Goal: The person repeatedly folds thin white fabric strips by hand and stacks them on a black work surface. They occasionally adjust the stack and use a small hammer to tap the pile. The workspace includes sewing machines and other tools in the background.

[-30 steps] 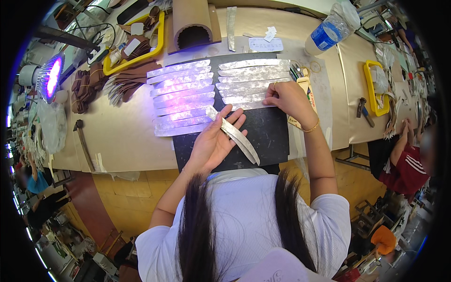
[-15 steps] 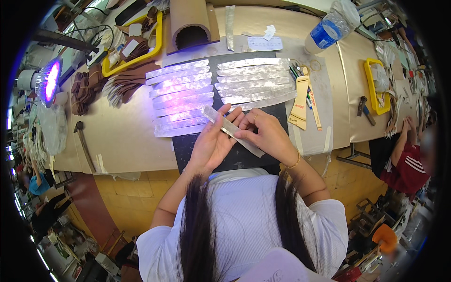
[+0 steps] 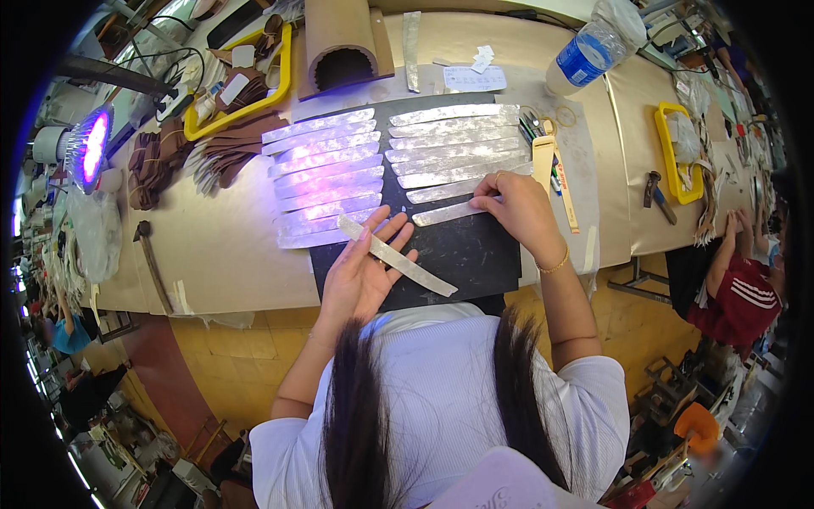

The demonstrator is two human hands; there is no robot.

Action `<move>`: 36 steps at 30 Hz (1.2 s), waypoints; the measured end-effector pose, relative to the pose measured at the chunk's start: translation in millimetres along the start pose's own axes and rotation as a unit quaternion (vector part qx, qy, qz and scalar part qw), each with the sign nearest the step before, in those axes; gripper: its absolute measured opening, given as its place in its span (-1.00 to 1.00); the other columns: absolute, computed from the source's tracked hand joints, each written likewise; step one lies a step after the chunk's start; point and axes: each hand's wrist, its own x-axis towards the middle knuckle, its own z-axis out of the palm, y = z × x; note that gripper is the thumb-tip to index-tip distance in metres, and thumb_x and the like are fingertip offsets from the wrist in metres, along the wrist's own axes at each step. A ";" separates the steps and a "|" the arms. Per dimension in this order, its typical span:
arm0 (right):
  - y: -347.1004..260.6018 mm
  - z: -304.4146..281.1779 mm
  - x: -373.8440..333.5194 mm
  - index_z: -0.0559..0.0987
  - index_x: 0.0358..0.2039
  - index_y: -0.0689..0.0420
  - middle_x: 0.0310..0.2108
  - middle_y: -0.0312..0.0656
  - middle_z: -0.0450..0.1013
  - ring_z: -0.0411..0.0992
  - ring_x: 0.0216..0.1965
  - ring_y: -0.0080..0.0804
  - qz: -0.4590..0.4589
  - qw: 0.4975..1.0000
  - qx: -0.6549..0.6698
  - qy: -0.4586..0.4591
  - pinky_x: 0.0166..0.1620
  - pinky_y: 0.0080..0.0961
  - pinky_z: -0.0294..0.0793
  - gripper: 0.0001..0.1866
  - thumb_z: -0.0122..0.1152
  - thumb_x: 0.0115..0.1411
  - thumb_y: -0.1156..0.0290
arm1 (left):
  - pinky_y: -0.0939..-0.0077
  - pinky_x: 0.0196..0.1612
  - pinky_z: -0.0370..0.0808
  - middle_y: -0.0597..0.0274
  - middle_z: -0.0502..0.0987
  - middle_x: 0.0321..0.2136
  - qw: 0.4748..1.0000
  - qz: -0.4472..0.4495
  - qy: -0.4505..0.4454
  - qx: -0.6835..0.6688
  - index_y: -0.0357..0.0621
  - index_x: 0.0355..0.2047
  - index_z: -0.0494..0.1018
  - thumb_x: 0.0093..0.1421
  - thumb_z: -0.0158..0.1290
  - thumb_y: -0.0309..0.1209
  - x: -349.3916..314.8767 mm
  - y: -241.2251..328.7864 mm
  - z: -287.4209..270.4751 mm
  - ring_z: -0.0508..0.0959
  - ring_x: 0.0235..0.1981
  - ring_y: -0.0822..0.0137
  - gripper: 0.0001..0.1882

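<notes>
My left hand [image 3: 356,278] is palm up with its fingers spread. Its thumb pins a curved silvery strip [image 3: 409,268] across the palm. At the right side of the black board [image 3: 462,263], my right hand [image 3: 519,208] pinches the right end of another silvery strip [image 3: 445,213]. That strip lies at the near end of a right-hand column of strips [image 3: 454,133], at a slight tilt. A second column of similar strips [image 3: 329,180] lies to the left, partly over the board's edge and lit violet.
A lamp [image 3: 93,148] glows violet at the left. Brown strip bundles [image 3: 153,165], a yellow basket [image 3: 287,81] and a hammer [image 3: 151,263] lie on that side. Pens and a cream-coloured tool [image 3: 543,161] lie right of the strips. A plastic bottle [image 3: 585,59] stands farther back.
My right hand has left the strip in my left hand and moved right and away from me. It now grips another strip below the right column. My left hand has shifted slightly left and its fingers have spread.
</notes>
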 end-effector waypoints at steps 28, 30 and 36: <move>2.8 -17.7 -29.3 0.64 -0.30 0.20 -0.50 -0.23 0.57 0.48 -0.52 -0.57 0.072 0.945 0.238 -0.211 -0.37 -0.61 0.46 -0.86 0.30 0.18 0.41 | 0.11 0.41 0.10 -0.20 0.08 0.34 0.974 0.204 -0.049 0.082 -0.21 0.37 -0.03 0.44 -0.19 -0.30 11.0 -29.3 2.9 0.11 0.39 0.01 -0.43; 18.6 -23.4 -24.7 0.66 -0.35 0.21 -0.51 -0.20 0.58 0.49 -0.50 -0.52 0.044 0.974 0.161 -0.153 -0.34 -0.59 0.47 -0.87 0.32 0.15 0.42 | 0.10 0.42 0.03 -0.21 0.06 0.35 0.939 0.284 -0.025 0.192 -0.22 0.37 -0.03 0.43 -0.16 -0.30 12.4 -37.3 -5.6 0.07 0.40 -0.01 -0.41; 43.4 -30.5 -5.6 0.67 -0.40 0.23 -0.50 -0.13 0.59 0.55 -0.46 -0.40 0.055 0.985 0.107 -0.122 -0.31 -0.50 0.48 -0.85 0.37 0.08 0.40 | 0.05 0.34 0.18 -0.11 0.25 0.28 0.630 0.417 -0.192 0.626 -0.10 0.20 0.36 0.14 0.21 -0.47 11.5 -41.1 -14.7 0.23 0.32 -0.09 -0.41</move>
